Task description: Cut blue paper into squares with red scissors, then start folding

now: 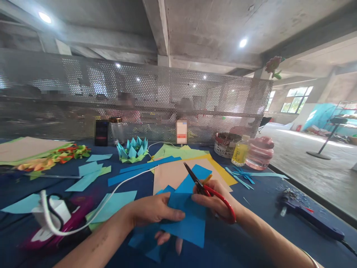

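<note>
Head view: left hand (153, 209) pinches blue paper (191, 221), 6 o'clock; right hand (209, 203) pinches edge, gripping scissors (199, 185) toward 11 o'clock, likely ready between cuts.

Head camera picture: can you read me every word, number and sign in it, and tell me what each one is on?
No text can be read for certain.
Yellow bottle: marks on its side, too small and blurred to read.
Lit phone screen: pale with a red band, too blurred to make out any words.
</note>
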Action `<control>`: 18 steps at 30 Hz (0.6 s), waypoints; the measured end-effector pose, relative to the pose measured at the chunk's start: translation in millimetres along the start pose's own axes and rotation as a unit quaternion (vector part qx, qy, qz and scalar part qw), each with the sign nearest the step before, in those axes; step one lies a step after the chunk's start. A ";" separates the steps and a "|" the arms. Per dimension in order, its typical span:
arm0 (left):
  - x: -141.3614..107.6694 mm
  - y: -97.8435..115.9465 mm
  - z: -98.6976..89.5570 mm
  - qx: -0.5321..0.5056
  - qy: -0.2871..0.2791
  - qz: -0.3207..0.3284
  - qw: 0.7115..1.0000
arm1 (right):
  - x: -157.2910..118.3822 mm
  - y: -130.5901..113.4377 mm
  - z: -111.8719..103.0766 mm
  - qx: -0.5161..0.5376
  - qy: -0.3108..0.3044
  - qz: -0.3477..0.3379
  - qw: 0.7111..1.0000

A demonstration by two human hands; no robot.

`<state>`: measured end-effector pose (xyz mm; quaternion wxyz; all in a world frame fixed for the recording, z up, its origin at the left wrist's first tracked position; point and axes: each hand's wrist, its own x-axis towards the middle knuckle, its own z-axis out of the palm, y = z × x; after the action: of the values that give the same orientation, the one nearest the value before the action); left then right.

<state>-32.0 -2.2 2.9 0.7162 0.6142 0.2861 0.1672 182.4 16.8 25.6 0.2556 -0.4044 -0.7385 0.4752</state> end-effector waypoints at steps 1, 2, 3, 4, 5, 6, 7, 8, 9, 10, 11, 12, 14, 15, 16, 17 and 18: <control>-0.9 1.0 0.9 -0.002 -0.002 -0.005 1.000 | -0.4 0.3 0.1 0.001 -0.012 -0.007 1.000; -1.5 1.9 1.5 -0.004 -0.002 -0.010 1.000 | -0.7 1.1 0.2 0.003 -0.022 -0.016 1.000; -1.9 2.7 1.9 -0.004 -0.002 -0.014 1.000 | -0.7 2.5 0.3 0.007 -0.029 -0.026 0.999; -2.0 3.3 1.9 -0.003 0.001 -0.015 1.000 | -0.5 4.4 0.6 0.009 -0.032 -0.032 0.999; -1.8 3.7 1.6 -0.001 0.004 -0.014 1.000 | 0.0 6.7 1.0 0.010 -0.029 -0.032 0.999; -1.3 3.9 0.8 0.001 0.006 -0.011 1.000 | 0.7 9.0 1.5 0.008 -0.021 -0.028 0.999; -0.4 3.8 -0.2 0.002 0.011 -0.006 1.000 | 1.7 11.1 2.1 0.005 -0.008 -0.022 1.000; 0.9 3.6 -1.3 0.002 0.022 -0.001 1.000 | 2.9 12.9 2.8 0.004 0.010 -0.016 1.000; 2.6 3.4 -2.4 0.000 0.042 0.005 0.999 | 4.1 14.2 3.6 0.006 0.033 -0.012 0.999; 4.6 3.1 -3.3 -0.002 0.069 0.013 0.998 | 5.3 14.9 4.4 0.011 0.061 -0.012 0.998; 6.9 2.8 -3.6 -0.003 0.105 0.027 0.994 | 6.5 15.3 5.3 0.018 0.091 -0.015 0.996; 9.3 2.6 -3.4 -0.005 0.150 0.046 0.988 | 7.5 15.3 6.3 0.026 0.124 -0.018 0.992; 14.3 2.1 -0.8 -0.016 0.248 0.089 0.964 | 9.1 15.1 8.5 0.039 0.180 -0.020 0.983; 16.6 1.7 1.5 -0.027 0.294 0.107 0.949 | 9.5 14.9 9.9 0.048 0.200 -0.019 0.978; 18.7 1.1 4.4 -0.041 0.330 0.118 0.936 | 9.8 14.6 11.3 0.058 0.213 -0.017 0.975; 20.7 0.2 7.6 -0.056 0.353 0.121 0.926 | 9.9 14.3 12.8 0.069 0.220 -0.013 0.973; 22.6 -1.0 11.0 -0.070 0.359 0.120 0.923 | 9.9 14.0 14.3 0.078 0.225 -0.009 0.971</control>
<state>-7.7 2.3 -1.8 0.5807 0.4913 0.4359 0.4811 171.0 21.1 6.9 0.4505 -0.4731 -0.6260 0.4259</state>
